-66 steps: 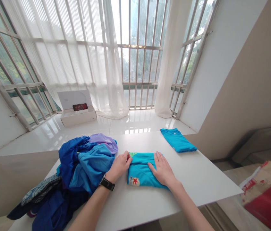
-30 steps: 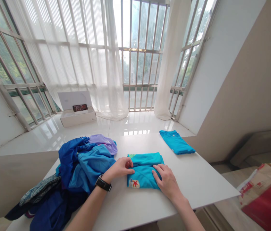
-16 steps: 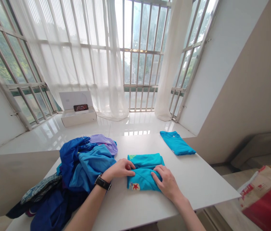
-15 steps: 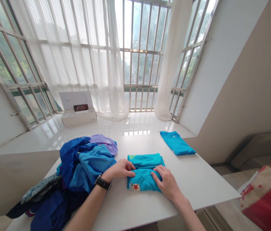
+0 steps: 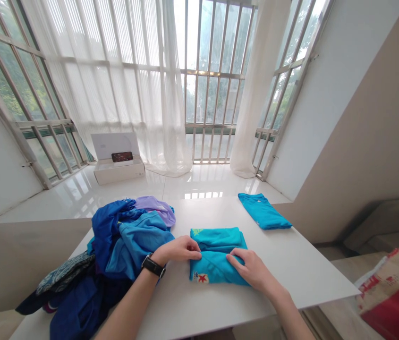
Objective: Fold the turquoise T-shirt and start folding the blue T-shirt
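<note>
A folded turquoise T-shirt [image 5: 216, 239] with a small red star print at its near corner lies on the white table [image 5: 171, 307]. My left hand [image 5: 179, 250] pinches the shirt's left end at a fold across its middle. My right hand [image 5: 250, 269] grips the same fold at the right, its fingers curled over the cloth. A black wristwatch [image 5: 153, 266] sits on my left wrist. Right beside my left hand lies a heap of blue and purple clothes [image 5: 131, 241].
A second folded turquoise T-shirt [image 5: 263, 211] lies at the table's far right. Behind the table, a white box [image 5: 118, 174] holding a phone stands on the glossy floor. A red and tan paper bag [image 5: 394, 295] sits low at right.
My hands have gone from lying flat on the shirt to gripping a fold across its middle. The right hand has shifted slightly right, and the view has moved slightly.
</note>
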`<move>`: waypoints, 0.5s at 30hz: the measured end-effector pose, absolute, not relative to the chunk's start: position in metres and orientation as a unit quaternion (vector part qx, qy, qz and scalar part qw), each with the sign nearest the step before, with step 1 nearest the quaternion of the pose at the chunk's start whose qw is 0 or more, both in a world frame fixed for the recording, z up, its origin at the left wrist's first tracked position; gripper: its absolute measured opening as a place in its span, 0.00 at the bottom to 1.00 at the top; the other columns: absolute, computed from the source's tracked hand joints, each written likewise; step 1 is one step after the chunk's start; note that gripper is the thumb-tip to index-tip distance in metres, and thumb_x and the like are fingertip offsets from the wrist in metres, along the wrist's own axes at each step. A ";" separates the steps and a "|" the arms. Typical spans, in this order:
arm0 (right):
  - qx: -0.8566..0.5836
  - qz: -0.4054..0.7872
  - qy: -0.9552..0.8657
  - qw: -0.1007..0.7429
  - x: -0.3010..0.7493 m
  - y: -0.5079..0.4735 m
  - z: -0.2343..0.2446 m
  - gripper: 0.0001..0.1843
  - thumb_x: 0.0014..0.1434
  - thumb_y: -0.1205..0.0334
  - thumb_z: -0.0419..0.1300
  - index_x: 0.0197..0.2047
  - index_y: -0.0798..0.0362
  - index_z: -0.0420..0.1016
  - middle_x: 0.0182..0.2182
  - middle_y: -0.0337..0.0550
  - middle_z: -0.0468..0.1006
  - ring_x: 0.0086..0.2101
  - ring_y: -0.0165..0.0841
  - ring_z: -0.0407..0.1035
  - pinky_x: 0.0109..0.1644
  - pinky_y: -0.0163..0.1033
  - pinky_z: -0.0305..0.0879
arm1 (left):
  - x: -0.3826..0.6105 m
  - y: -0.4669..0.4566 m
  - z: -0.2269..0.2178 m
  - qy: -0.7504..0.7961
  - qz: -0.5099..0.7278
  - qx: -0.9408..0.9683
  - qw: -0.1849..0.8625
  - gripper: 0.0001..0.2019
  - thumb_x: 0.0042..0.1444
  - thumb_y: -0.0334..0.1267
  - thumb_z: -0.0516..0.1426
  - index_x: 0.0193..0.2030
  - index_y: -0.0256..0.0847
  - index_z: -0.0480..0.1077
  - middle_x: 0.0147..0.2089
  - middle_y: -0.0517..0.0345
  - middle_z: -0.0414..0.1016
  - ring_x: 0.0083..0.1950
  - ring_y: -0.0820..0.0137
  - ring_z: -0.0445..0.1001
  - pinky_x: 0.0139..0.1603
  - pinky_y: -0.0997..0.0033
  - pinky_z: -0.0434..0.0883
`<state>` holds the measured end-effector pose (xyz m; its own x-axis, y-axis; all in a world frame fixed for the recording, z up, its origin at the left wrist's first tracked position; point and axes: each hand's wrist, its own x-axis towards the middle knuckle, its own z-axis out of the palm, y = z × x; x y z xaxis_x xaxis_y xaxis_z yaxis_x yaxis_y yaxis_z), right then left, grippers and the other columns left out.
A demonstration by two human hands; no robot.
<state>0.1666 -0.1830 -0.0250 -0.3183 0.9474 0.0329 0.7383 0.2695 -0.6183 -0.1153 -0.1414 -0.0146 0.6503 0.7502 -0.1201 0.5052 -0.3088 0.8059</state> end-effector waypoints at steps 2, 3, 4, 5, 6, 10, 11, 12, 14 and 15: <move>-0.570 0.236 -0.767 0.178 0.170 -0.184 -0.025 0.22 0.65 0.41 0.48 0.31 0.48 0.71 0.31 0.40 0.78 0.33 0.37 0.71 0.38 0.40 0.61 | -0.115 -0.142 -0.015 0.409 0.139 0.792 0.433 0.15 0.53 0.47 0.59 0.36 0.37 0.80 0.26 0.61 0.72 0.27 0.74 0.63 0.25 0.77 0.58; -0.580 0.225 -0.764 0.170 0.172 -0.184 -0.026 0.21 0.65 0.41 0.48 0.32 0.47 0.71 0.31 0.40 0.79 0.33 0.37 0.71 0.38 0.40 0.61 | -0.114 -0.142 -0.015 0.418 0.139 0.788 0.430 0.15 0.52 0.47 0.59 0.36 0.37 0.80 0.26 0.60 0.72 0.27 0.74 0.64 0.25 0.77 0.58; -0.587 0.216 -0.762 0.165 0.174 -0.184 -0.027 0.20 0.65 0.42 0.49 0.33 0.47 0.71 0.32 0.40 0.79 0.34 0.37 0.71 0.38 0.40 0.60 | -0.114 -0.142 -0.016 0.428 0.139 0.784 0.427 0.15 0.51 0.47 0.60 0.35 0.37 0.80 0.26 0.60 0.73 0.27 0.74 0.65 0.25 0.76 0.59; -0.592 0.210 -0.760 0.163 0.177 -0.184 -0.029 0.19 0.65 0.43 0.48 0.34 0.47 0.71 0.32 0.41 0.79 0.34 0.38 0.72 0.38 0.40 0.61 | -0.114 -0.142 -0.016 0.436 0.139 0.781 0.424 0.15 0.51 0.47 0.61 0.35 0.37 0.80 0.27 0.60 0.74 0.27 0.73 0.65 0.25 0.76 0.59; -0.595 0.207 -0.759 0.163 0.179 -0.185 -0.031 0.18 0.65 0.45 0.49 0.34 0.47 0.71 0.33 0.41 0.80 0.35 0.38 0.72 0.39 0.40 0.61 | -0.114 -0.143 -0.016 0.443 0.138 0.779 0.422 0.15 0.50 0.47 0.61 0.35 0.37 0.80 0.27 0.59 0.75 0.27 0.73 0.66 0.25 0.76 0.60; -0.611 0.195 -0.750 0.163 0.187 -0.185 -0.036 0.14 0.64 0.48 0.51 0.35 0.46 0.72 0.35 0.41 0.80 0.37 0.39 0.74 0.40 0.41 0.63 | -0.115 -0.142 -0.017 0.457 0.134 0.773 0.418 0.15 0.47 0.48 0.63 0.34 0.37 0.81 0.28 0.57 0.77 0.28 0.71 0.69 0.26 0.76 0.61; -0.617 0.181 -0.748 0.164 0.188 -0.185 -0.036 0.13 0.63 0.49 0.53 0.35 0.46 0.72 0.36 0.41 0.80 0.37 0.39 0.74 0.41 0.41 0.64 | -0.116 -0.142 -0.018 0.461 0.133 0.772 0.417 0.16 0.47 0.49 0.63 0.33 0.37 0.81 0.28 0.57 0.77 0.28 0.71 0.69 0.26 0.75 0.61; -0.623 0.159 -0.747 0.169 0.188 -0.186 -0.035 0.11 0.61 0.50 0.56 0.35 0.47 0.73 0.36 0.42 0.80 0.38 0.40 0.73 0.42 0.43 0.64 | -0.116 -0.142 -0.018 0.466 0.132 0.772 0.412 0.16 0.46 0.49 0.64 0.33 0.37 0.81 0.28 0.57 0.78 0.28 0.71 0.70 0.26 0.75 0.61; -0.620 0.102 -0.755 0.189 0.184 -0.187 -0.031 0.07 0.58 0.55 0.60 0.36 0.47 0.73 0.39 0.44 0.79 0.42 0.42 0.72 0.46 0.45 0.65 | -0.116 -0.142 -0.018 0.479 0.126 0.773 0.396 0.16 0.46 0.50 0.64 0.30 0.37 0.80 0.27 0.56 0.77 0.28 0.71 0.69 0.26 0.75 0.61; -0.607 0.077 -0.765 0.200 0.181 -0.188 -0.029 0.05 0.58 0.58 0.61 0.37 0.48 0.74 0.40 0.44 0.78 0.43 0.43 0.71 0.47 0.46 0.65 | -0.116 -0.143 -0.017 0.487 0.122 0.774 0.386 0.16 0.46 0.51 0.64 0.29 0.37 0.80 0.26 0.57 0.77 0.27 0.71 0.69 0.25 0.75 0.60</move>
<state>0.1808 -0.1879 -0.0293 -0.1831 0.9597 0.2130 0.8978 0.2515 -0.3616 -0.1158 -0.1431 -0.0172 0.4966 0.8477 -0.1865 0.6597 -0.2291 0.7158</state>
